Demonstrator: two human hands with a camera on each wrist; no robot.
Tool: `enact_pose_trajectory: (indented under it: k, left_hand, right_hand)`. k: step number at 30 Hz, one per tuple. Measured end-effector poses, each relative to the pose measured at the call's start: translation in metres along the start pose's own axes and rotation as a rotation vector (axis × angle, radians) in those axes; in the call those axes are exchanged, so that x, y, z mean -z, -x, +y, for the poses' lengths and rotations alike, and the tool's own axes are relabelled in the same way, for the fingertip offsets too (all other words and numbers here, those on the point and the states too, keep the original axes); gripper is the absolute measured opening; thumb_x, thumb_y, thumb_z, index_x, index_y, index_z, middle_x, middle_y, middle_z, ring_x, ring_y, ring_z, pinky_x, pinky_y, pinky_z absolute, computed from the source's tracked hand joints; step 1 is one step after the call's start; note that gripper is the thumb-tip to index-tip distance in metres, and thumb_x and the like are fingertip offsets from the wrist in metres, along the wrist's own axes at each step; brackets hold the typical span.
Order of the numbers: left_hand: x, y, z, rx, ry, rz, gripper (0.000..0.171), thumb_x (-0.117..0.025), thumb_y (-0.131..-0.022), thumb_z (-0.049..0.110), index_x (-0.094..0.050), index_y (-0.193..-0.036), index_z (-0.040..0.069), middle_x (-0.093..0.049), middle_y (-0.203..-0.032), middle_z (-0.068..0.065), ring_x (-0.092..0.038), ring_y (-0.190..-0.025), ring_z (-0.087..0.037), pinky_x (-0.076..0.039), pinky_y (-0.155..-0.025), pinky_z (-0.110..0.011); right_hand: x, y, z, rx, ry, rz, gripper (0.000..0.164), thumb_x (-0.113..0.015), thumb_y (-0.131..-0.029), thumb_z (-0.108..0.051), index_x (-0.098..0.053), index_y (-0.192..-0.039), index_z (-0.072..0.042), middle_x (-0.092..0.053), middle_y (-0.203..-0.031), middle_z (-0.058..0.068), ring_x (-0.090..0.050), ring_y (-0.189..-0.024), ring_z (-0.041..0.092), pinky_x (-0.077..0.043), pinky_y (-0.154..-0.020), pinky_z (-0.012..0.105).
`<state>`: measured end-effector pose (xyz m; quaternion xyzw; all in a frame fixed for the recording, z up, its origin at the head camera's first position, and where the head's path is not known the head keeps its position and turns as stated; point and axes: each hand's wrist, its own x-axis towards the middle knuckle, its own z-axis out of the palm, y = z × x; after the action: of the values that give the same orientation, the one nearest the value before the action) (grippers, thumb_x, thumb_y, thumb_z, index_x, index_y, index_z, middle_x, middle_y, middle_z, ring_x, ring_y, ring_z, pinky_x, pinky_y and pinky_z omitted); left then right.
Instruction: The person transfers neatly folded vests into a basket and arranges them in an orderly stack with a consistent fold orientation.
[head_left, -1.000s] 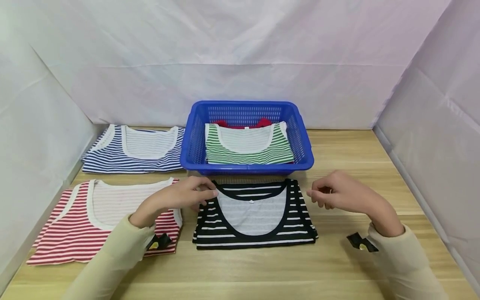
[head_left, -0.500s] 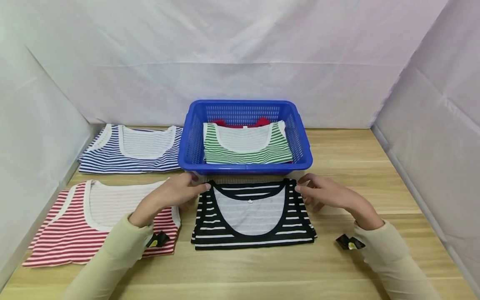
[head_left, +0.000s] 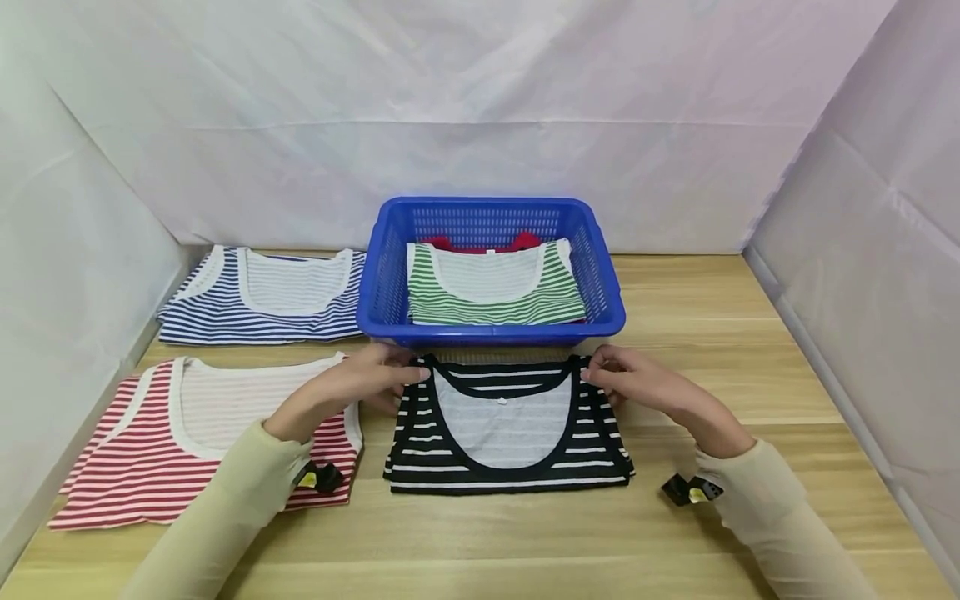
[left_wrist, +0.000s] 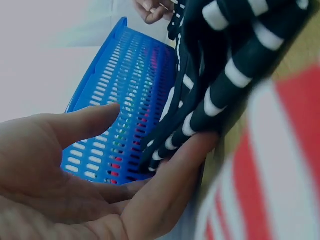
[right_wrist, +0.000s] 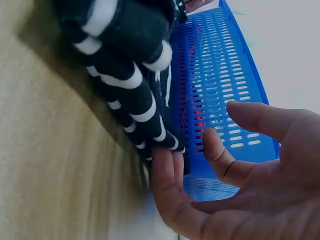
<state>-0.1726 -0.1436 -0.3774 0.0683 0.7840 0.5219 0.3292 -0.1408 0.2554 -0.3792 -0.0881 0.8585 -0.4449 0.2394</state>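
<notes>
A folded black-and-white striped tank top [head_left: 510, 475] lies on the table in front of the basket, its scooped neckline facing up. My left hand [head_left: 367, 379] is at its far left corner. In the left wrist view the fingers [left_wrist: 172, 182] reach in under the folded edge, while the thumb [left_wrist: 95, 122] stays apart from the cloth. My right hand [head_left: 633, 382] is at the far right corner. Its fingertips [right_wrist: 162, 160] slip beneath the folded layers, and the thumb [right_wrist: 250, 112] stands off them in the right wrist view.
Directly behind is a blue plastic basket [head_left: 491, 332] holding a green-striped tank top [head_left: 495, 312], with red cloth [head_left: 528, 241] under it. To the left lie a red-striped tank top [head_left: 142, 479] and, farther back, a blue-striped one [head_left: 262, 327]. White sheets [head_left: 480, 125] enclose the wooden table [head_left: 480, 550].
My right hand has moved left to the black-striped tank top's corner. The left hand lowered and opened, then edged right against the other corner. The clothes have stayed in place.
</notes>
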Motion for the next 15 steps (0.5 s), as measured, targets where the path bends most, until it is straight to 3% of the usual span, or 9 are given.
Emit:
enact_pose_trajectory:
  k: [4,8,11,15]
  left_hand:
    - [-0.006,0.002,0.002,-0.025,-0.101,0.035,0.068,-0.07,-0.085,0.029,-0.04,-0.134,-0.006,-0.048,-0.116,-0.022,-0.056,-0.093,-0.029,-0.054,-0.066,-0.038]
    - [-0.007,0.007,0.007,-0.091,-0.248,0.036,0.07,-0.071,-0.083,0.036,-0.042,-0.138,0.004,-0.046,-0.123,-0.016,-0.047,-0.105,-0.027,-0.046,-0.083,-0.04]
    - [-0.005,0.013,0.01,-0.132,-0.335,-0.012,0.073,-0.068,-0.085,0.04,-0.038,-0.144,0.011,-0.047,-0.126,-0.012,-0.045,-0.11,-0.026,-0.04,-0.088,-0.041]
    - [-0.003,0.018,0.013,-0.147,-0.349,-0.091,0.066,-0.065,-0.088,0.04,-0.039,-0.143,0.014,-0.052,-0.111,-0.013,-0.054,-0.096,-0.025,-0.047,-0.076,-0.04]
  right_hand:
    - [0.0,-0.001,0.001,0.009,-0.026,-0.012,0.031,-0.058,-0.095,-0.032,-0.057,-0.102,-0.002,-0.052,-0.089,0.011,-0.052,-0.075,0.028,-0.048,-0.064,0.038]
    - [0.001,0.001,-0.002,0.025,-0.077,-0.035,0.03,-0.057,-0.095,-0.028,-0.056,-0.105,0.001,-0.053,-0.095,0.013,-0.051,-0.082,0.03,-0.049,-0.068,0.043]
    - [0.001,0.004,-0.005,0.03,-0.08,-0.062,0.031,-0.059,-0.094,-0.029,-0.056,-0.105,0.001,-0.053,-0.097,0.015,-0.05,-0.088,0.028,-0.049,-0.072,0.044]
    - [0.002,0.005,-0.004,0.041,-0.071,-0.097,0.031,-0.06,-0.094,-0.027,-0.056,-0.107,0.001,-0.055,-0.1,0.015,-0.051,-0.093,0.027,-0.049,-0.075,0.042]
